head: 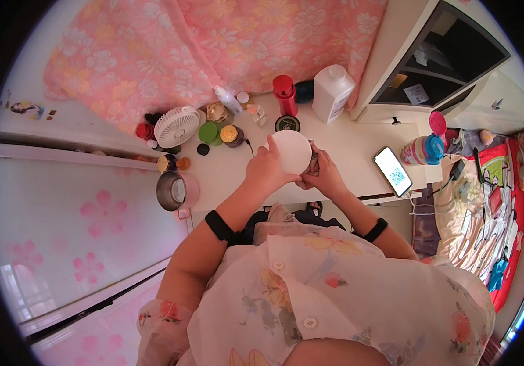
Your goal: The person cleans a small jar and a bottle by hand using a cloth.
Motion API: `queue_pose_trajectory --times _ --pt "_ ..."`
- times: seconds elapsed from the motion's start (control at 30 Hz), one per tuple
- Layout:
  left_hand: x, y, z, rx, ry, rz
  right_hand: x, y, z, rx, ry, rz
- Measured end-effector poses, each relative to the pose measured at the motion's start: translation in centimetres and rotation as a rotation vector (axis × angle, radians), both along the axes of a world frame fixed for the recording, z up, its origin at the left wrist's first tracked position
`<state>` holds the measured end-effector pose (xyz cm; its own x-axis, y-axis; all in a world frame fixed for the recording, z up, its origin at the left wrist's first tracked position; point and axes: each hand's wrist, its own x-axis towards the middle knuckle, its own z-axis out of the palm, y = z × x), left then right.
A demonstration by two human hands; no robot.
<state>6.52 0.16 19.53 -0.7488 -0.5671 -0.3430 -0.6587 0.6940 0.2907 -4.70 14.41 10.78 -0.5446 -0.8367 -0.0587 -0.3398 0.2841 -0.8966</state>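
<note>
My left hand (265,165) grips the left side of a round white disc (292,152), which could be a lid or the base of something. It is held up over the white desk (225,187). My right hand (326,173) holds a crumpled, patterned cloth (313,165) at the disc's right edge. Part of the cloth is hidden behind the disc and my fingers. Just beyond the disc sits a round dark tin (287,123) with writing on its top.
Jars, bottles and a white fan (178,128) line the desk's back left. A red bottle (285,95) and a large white jug (333,94) stand behind. A metal pot (173,191) is at left. Rightward lie a lit phone (393,171) on a cable and a blue-lidded container (422,150).
</note>
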Motion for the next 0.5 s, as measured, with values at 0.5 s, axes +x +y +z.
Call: queue_pose_trajectory --times 0.5 --pt "-0.9 -3.6 1.1 0.157 -0.291 -0.126 -0.9 -0.9 -3.2 0.209 0.074 0.066"
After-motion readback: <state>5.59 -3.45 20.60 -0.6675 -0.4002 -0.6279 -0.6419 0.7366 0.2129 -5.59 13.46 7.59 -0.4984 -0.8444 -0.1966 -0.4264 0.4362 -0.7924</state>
